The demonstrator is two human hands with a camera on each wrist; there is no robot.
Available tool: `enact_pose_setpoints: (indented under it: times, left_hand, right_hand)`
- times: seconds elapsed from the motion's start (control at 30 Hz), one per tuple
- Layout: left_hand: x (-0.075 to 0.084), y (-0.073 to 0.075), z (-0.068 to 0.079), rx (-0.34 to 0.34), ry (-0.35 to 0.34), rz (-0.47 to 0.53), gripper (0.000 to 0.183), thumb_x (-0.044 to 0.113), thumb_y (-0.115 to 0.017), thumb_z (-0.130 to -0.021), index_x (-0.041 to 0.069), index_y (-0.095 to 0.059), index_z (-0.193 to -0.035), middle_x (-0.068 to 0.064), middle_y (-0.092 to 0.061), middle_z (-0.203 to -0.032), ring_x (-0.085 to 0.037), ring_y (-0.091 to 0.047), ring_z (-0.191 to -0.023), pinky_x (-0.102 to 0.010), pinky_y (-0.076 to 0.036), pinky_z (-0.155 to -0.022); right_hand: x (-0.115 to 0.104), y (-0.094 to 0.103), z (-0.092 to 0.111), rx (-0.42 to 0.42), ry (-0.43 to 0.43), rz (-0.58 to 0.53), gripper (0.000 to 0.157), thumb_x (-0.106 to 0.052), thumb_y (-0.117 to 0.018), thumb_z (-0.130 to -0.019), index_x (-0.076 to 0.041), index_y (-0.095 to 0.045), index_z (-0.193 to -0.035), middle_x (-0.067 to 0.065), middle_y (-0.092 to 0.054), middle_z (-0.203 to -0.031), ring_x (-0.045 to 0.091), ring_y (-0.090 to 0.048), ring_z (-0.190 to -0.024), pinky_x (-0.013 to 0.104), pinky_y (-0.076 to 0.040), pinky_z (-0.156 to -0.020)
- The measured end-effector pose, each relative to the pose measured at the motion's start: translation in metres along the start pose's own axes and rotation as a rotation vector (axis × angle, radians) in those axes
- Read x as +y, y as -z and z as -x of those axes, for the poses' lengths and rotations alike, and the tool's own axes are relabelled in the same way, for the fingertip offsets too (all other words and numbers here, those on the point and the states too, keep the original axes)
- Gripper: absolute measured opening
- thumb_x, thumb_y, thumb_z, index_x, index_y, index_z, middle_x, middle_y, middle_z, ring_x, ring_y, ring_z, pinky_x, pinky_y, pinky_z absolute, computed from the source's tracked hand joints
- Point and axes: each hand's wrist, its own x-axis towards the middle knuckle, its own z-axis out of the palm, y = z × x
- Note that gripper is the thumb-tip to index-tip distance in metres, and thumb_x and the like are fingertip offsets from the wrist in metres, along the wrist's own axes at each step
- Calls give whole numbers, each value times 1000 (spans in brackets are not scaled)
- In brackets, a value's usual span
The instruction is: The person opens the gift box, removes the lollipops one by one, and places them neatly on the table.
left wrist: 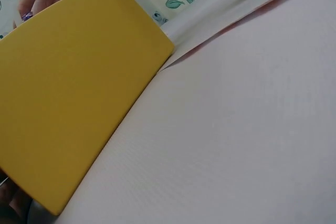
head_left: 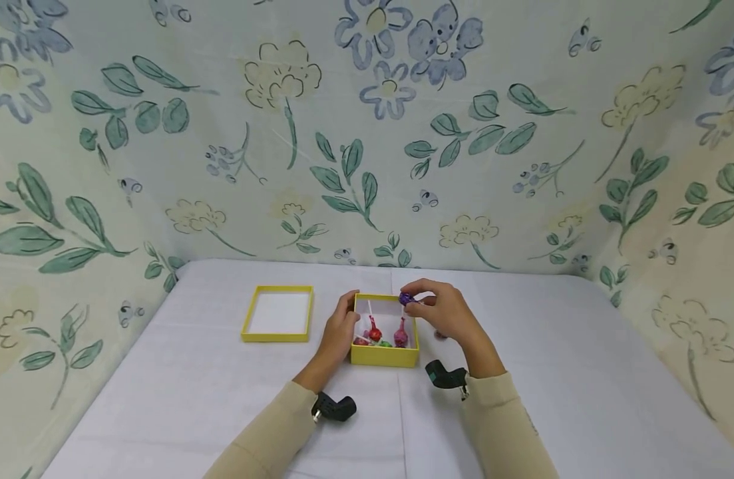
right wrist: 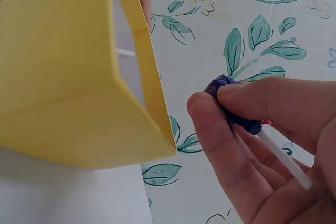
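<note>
A yellow open box (head_left: 384,357) with a white inside stands on the table, tilted toward the head camera. Inside lie several wrapped lollipops, among them a red one (head_left: 375,332) and a pink one (head_left: 400,336). My left hand (head_left: 341,327) grips the box's left wall, its fingertips over the rim. Between thumb and fingers my right hand (head_left: 449,311) pinches a purple lollipop (head_left: 406,299) near the box's right back corner. In the right wrist view, the white stick (right wrist: 286,159) points toward the palm. The left wrist view mostly shows the box's yellow surface (left wrist: 79,87).
To the left lies a yellow-rimmed lid (head_left: 275,337) with a white inside. A dark reddish wrapped sweet (head_left: 440,334) sits right of the box, partly hidden by the right hand. White cloth covers the table (head_left: 181,399), and a floral curtain (head_left: 367,166) hangs behind it.
</note>
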Motion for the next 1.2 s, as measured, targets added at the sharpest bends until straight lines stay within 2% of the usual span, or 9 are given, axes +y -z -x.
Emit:
enact_pose_setpoints:
  times: [0.13, 0.43, 0.6, 0.77, 0.93, 1.2]
  left_hand:
    - [1, 1, 0, 11, -2, -13, 49, 13, -35, -97, 15, -38, -145, -5, -39, -151, -20, -35, -138, -42, -27, -113]
    - [4, 1, 3, 0, 7, -5, 50, 13, -35, -97, 14, -36, -147, -6, -36, -153, -22, -31, -140, -43, -26, -113]
    - [5, 0, 3, -7, 17, -7, 50, 13, -35, -97, 16, -35, -147, -5, -35, -153, -20, -31, -140, -43, -25, -114]
    - [4, -1, 3, -6, 14, -10, 50, 12, -35, -97, 17, -36, -146, -4, -35, -153, -20, -31, -140, -43, -25, -114]
    - [3, 0, 3, -6, 16, -5, 49, 12, -35, -97, 19, -36, -146, -4, -35, -153, -21, -31, -141, -44, -25, -114]
    - [4, 0, 4, -10, 17, -7, 50, 13, -34, -97, 17, -35, -147, -3, -34, -154, -20, -29, -141, -43, -24, -114]
  right_hand:
    - [4, 6, 3, -2, -2, -22, 27, -18, -72, -85, -23, -67, -111, -1, -66, -112, 24, -65, -98, 46, -56, -62]
    - [20, 14, 12, -30, 28, -39, 20, -15, -70, -87, -15, -65, -106, 6, -65, -98, 33, -65, -81, 47, -57, -68]
    - [29, 18, 18, -38, 31, 6, 25, -16, -71, -86, -13, -65, -110, 6, -66, -98, 32, -67, -79, 40, -57, -72]
    - [37, 21, 21, -23, 26, 72, 26, -19, -73, -85, -13, -67, -109, 3, -67, -102, 20, -66, -79, 32, -56, -72]
    - [43, 24, 24, -19, 64, 97, 24, -16, -75, -83, -14, -69, -106, 3, -66, -106, 17, -64, -82, 32, -57, -73]
    - [54, 27, 30, -53, 119, 132, 20, -14, -75, -83, -14, -69, -101, 0, -66, -100, 18, -62, -88, 35, -54, -76]
